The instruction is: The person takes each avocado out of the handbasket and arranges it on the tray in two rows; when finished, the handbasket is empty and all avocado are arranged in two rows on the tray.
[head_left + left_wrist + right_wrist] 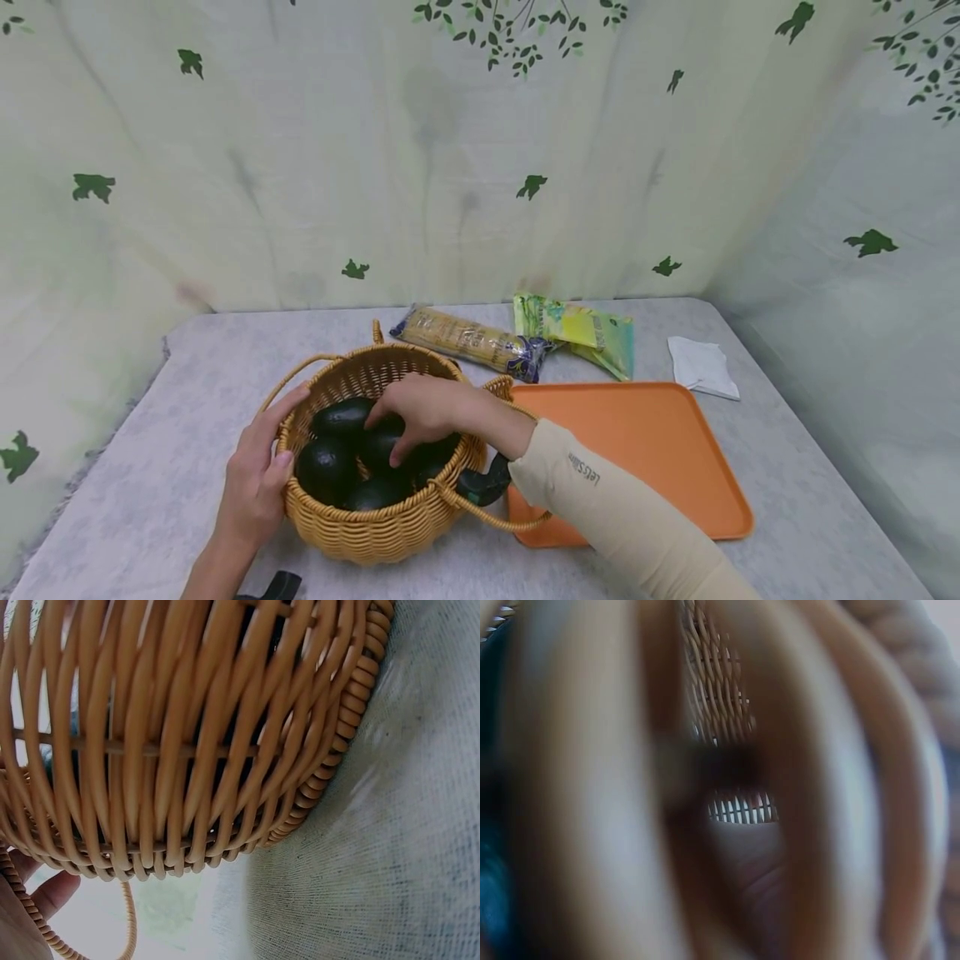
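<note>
A grey cloth-covered tabletop (187, 467) carries everything. Toward its right edge lies a flat orange tray (660, 450), touching the wicker basket (375, 525) that sits near the front edge, left of centre. The basket is round, woven of tan cane, with two loop handles, and holds several dark green, glossy avocados (326, 468) piled together. The left hand (255, 483) rests against the basket's outer left wall, fingers straight along the rim, thumb at the side. The right hand (420, 412), in a beige sleeve, reaches into the basket, its fingers curled down onto an avocado in the middle of the pile. Near the back edge lie a biscuit packet (468, 340), a green-yellow pouch (581, 329) and a white folded napkin (701, 365).
</note>
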`<state>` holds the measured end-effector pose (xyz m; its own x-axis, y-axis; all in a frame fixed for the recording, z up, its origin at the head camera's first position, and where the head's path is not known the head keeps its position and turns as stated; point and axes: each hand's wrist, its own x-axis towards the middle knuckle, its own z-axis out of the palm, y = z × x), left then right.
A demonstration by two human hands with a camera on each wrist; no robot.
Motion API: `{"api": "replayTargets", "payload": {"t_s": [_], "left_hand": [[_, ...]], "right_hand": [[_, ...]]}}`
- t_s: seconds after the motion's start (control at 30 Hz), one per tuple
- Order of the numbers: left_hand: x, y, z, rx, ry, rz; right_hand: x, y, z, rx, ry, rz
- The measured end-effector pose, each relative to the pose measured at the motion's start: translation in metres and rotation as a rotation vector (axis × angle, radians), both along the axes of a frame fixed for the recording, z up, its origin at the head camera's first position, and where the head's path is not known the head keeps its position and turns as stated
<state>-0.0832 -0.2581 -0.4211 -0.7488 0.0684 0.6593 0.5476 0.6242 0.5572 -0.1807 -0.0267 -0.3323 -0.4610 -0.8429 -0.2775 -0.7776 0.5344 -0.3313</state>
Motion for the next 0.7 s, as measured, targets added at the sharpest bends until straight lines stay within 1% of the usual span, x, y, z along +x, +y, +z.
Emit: {"api": "replayTargets", "payload": {"t_s": [0.17, 0.27, 0.4, 0.53, 0.57, 0.67, 0.7], "left_hand": [[0.0008, 0.0005, -0.0003, 0.009, -0.029, 0.013], [0.0002, 0.001, -0.0006, 0.011, -0.014, 0.007], [-0.0018, 0.0013, -0.0012, 0.003, 0.029, -0.009], [-0.0021, 0.0015, -0.0021, 0.007, 0.031, -0.018], [-0.0017, 0.0015, -0.002, 0.009, 0.029, -0.018], [0.0014, 0.0015, 0.0002, 0.023, -0.014, -0.005], [0.0014, 0.0011, 0.0006, 0.025, -0.015, -0.004]], "right_hand": [[0.0008, 0.0, 0.0011, 0.005, 0.029, 0.017], [0.0008, -0.0002, 0.001, 0.001, 0.049, 0.037], [0.0011, 0.0013, 0.0014, -0.012, 0.066, 0.058], [0.0033, 0.004, 0.0038, -0.039, 0.059, 0.055], [0.0042, 0.0046, 0.0048, -0.05, 0.054, 0.051], [0.0062, 0.0056, 0.0072, -0.082, 0.046, 0.041], [0.0069, 0.0064, 0.0087, -0.095, 0.042, 0.036]]}}
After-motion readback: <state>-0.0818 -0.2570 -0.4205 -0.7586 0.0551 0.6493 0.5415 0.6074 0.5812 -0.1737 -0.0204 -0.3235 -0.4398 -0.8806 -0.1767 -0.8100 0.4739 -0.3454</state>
